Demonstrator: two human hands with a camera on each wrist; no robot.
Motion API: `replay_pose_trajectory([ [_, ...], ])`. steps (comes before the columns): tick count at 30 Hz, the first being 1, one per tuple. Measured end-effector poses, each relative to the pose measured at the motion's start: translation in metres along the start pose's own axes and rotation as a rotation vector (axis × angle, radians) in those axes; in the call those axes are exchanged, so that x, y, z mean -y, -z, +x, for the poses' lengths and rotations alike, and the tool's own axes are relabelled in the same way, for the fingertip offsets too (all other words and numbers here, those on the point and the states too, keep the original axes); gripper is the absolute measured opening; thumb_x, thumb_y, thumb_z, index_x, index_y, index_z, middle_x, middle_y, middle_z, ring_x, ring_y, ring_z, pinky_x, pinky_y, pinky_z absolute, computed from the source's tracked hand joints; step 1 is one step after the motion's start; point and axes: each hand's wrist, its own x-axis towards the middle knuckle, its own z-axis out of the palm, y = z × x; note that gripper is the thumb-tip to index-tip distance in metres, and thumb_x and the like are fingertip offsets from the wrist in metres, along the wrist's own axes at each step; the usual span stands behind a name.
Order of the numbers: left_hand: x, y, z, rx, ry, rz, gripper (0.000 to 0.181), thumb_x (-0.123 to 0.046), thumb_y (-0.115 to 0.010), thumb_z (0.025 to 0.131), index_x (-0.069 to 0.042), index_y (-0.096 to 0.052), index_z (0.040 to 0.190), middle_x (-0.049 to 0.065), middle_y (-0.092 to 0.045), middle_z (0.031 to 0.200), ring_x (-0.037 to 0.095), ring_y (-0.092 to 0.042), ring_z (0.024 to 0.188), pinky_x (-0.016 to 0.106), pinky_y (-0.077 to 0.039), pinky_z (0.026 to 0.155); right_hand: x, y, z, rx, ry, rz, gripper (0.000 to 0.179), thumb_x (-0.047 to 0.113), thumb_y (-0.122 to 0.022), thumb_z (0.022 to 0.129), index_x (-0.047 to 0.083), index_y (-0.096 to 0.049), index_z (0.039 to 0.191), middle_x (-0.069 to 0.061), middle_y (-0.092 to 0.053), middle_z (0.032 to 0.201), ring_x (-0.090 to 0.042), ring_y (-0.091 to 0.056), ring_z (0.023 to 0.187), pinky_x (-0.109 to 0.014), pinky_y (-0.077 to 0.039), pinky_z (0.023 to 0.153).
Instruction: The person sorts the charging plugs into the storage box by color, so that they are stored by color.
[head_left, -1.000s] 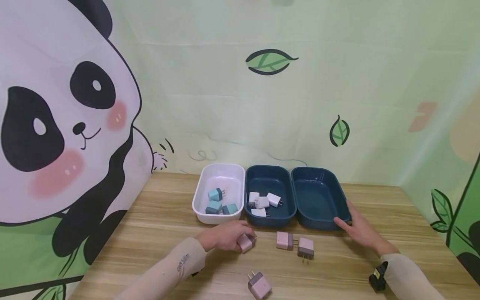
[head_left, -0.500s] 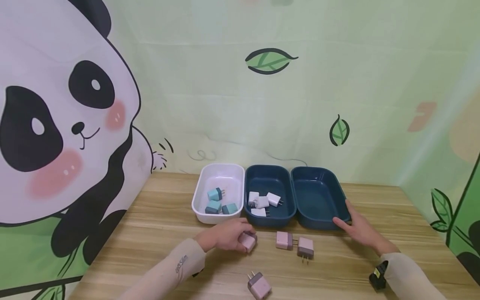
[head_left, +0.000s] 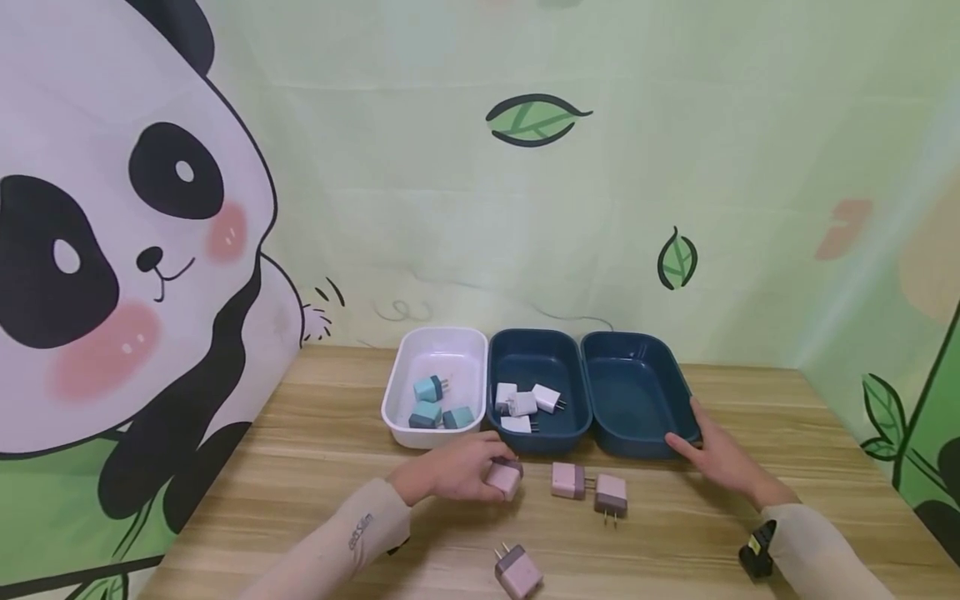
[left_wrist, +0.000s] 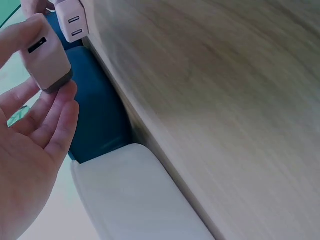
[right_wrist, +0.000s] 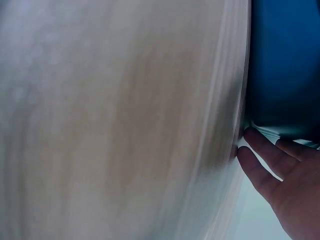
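Note:
In the head view my left hand (head_left: pixel 459 469) pinches a pink charger plug (head_left: pixel 504 480) between thumb and fingers, in front of the middle tray. Its USB port end shows in the left wrist view, where the held charger plug (left_wrist: pixel 47 59) is above the fingertips. My right hand (head_left: pixel 722 461) touches the near right corner of the right dark blue tray (head_left: pixel 637 396), thumb at the front and fingers along the side. Those fingers look extended in the right wrist view. Two pink charger plugs (head_left: pixel 567 481) lie on the table between the hands, and another pink charger plug (head_left: pixel 518 572) lies nearer me.
A white tray (head_left: pixel 438 439) holds several teal charger plugs (head_left: pixel 426 415). Beside it, the middle dark blue tray (head_left: pixel 536 358) contains several white charger plugs (head_left: pixel 546 398). The three trays stand side by side on the wooden table (head_left: pixel 322 450), before a printed cloth wall (head_left: pixel 420 208).
My left hand has shifted slightly to the right with the pink charger plug, which looks a little raised and turned. The right hand stays at the tray corner.

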Motion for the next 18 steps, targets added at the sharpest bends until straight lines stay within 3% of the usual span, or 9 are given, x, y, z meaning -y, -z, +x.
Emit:
replay_pose_trajectory([
  [8, -0.016, 0.005, 0.004, -0.039, -0.064, 0.012, 0.048, -0.041, -0.07, 0.081, -0.017, -0.059, 0.122, -0.003, -0.053, 0.114, 0.008, -0.051, 0.088, 0.018, -0.045, 0.073, -0.001, 0.0, -0.001, 0.005, 0.009, 0.004, 0.096, 0.049, -0.052, 0.094, -0.01, 0.003, 0.146, -0.039, -0.009, 0.146, -0.056, -0.017, 0.131, -0.065, -0.018, 0.102],
  [18, -0.038, 0.013, 0.02, -0.079, -0.056, -0.017, 0.047, -0.041, -0.069, 0.083, -0.019, -0.059, 0.123, -0.004, -0.052, 0.113, 0.007, -0.05, 0.089, 0.018, -0.045, 0.073, 0.0, 0.002, -0.002, 0.013, -0.002, 0.002, 0.095, 0.05, -0.051, 0.094, -0.008, 0.004, 0.147, -0.038, -0.01, 0.146, -0.055, -0.018, 0.131, -0.065, -0.019, 0.102],
])
